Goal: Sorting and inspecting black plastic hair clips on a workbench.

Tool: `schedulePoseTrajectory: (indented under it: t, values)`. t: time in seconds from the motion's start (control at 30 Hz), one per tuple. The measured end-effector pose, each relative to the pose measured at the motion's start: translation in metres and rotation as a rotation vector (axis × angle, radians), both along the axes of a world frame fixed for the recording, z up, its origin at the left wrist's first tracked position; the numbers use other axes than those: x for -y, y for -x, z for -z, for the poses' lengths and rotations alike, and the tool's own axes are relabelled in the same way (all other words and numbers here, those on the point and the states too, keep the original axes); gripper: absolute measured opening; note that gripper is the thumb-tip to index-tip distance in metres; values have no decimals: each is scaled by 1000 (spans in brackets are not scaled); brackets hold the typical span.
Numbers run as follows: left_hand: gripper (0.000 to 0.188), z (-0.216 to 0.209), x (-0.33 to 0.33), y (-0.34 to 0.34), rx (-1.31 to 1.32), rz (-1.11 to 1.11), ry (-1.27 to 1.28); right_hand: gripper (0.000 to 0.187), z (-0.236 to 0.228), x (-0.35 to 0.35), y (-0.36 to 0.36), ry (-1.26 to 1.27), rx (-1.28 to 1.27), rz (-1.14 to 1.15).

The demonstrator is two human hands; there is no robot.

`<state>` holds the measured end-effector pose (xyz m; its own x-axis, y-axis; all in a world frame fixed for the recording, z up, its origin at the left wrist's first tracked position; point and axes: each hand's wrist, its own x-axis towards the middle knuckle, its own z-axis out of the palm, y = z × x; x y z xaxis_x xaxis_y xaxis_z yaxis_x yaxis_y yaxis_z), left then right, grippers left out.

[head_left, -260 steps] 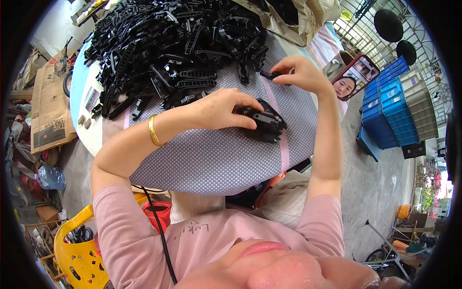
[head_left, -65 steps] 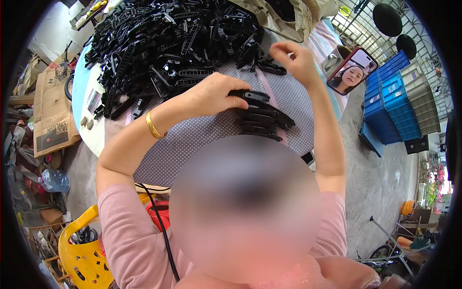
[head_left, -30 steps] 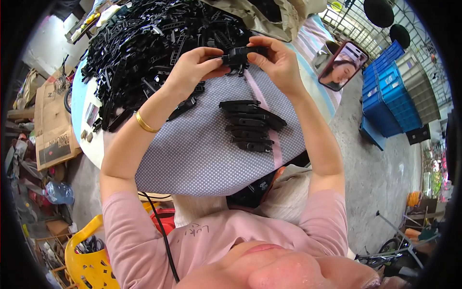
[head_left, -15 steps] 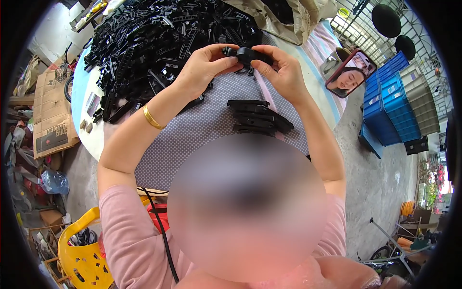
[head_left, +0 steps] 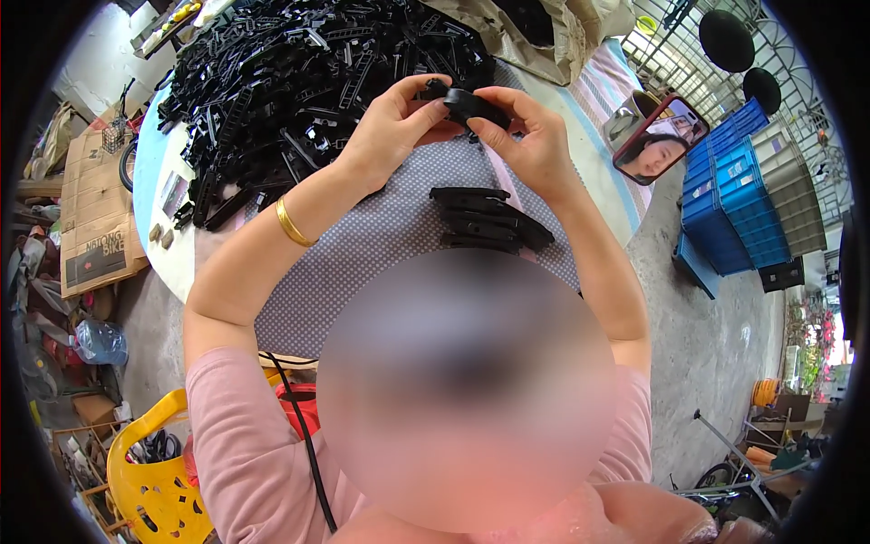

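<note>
Above the table I hold a black plastic part [head_left: 478, 108] between my two hands. My left hand [head_left: 391, 129] pinches its left end, where a small black piece sticks up by the fingertips. My right hand [head_left: 533, 138] grips the thicker right end between thumb and fingers. Whether this is one part or two pressed together I cannot tell. Below the hands lies a short row of long black plastic parts [head_left: 485, 218], overlapping on the dotted cloth. A large heap of loose black plastic parts [head_left: 281, 100] rises beyond my left hand.
The round table wears a dotted grey cloth [head_left: 317, 281]. An open brown sack [head_left: 566, 45] sits at its far side. At the right edge a phone [head_left: 662, 140] leans near a metal cup [head_left: 623, 122]. Blue crates [head_left: 734, 208] stand right; a yellow chair [head_left: 163, 480] stands lower left.
The black part has tilted a little, its right end now lower. My left hand has shifted slightly toward the right and turned; both hands keep hold.
</note>
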<state>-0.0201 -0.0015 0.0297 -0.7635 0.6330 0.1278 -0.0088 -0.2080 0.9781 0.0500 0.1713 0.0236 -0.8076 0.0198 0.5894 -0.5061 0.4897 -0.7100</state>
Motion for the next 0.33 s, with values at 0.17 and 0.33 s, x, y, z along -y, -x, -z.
schedulePoseTrajectory:
  t: [0.17, 0.33]
  values:
    - [31, 3, -3, -3, -83, -46, 10, 31, 2, 1, -1, -99, -31, 68]
    - [28, 3, -9, -10, -116, -70, -1, 32, 0, 5, -6, -216, -101, 180]
